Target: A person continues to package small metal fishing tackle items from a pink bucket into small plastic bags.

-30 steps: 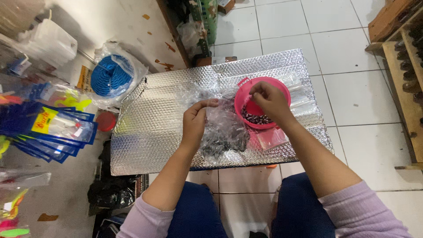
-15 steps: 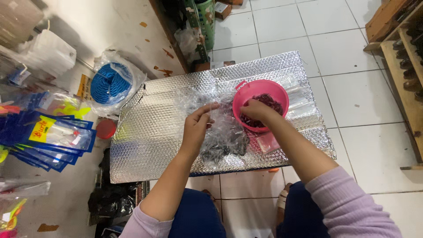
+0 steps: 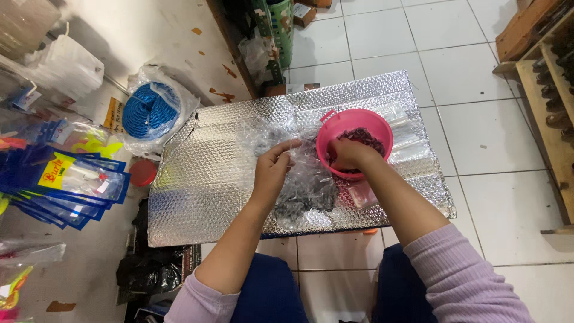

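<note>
A pink round basket (image 3: 335,122) holding small dark pieces stands on a silver bubble-foil sheet (image 3: 209,179) laid on the floor. My right hand (image 3: 350,154) reaches into the basket, its fingers down among the dark pieces. My left hand (image 3: 273,168) pinches the top of a clear plastic bag (image 3: 308,185) with dark pieces inside, just left of the basket. Small clear packets (image 3: 362,195) lie under my right wrist.
A blue rope coil in a plastic bag (image 3: 149,110) lies left of the sheet. Blue-backed hanging packets (image 3: 66,182) and a red lid (image 3: 142,173) sit at far left. Wooden shelving (image 3: 547,84) stands at right, a black bag (image 3: 149,269) near my knee.
My right hand has dropped from above the basket rim down into the basket. My left hand stays on the bag. The view has shifted slightly.
</note>
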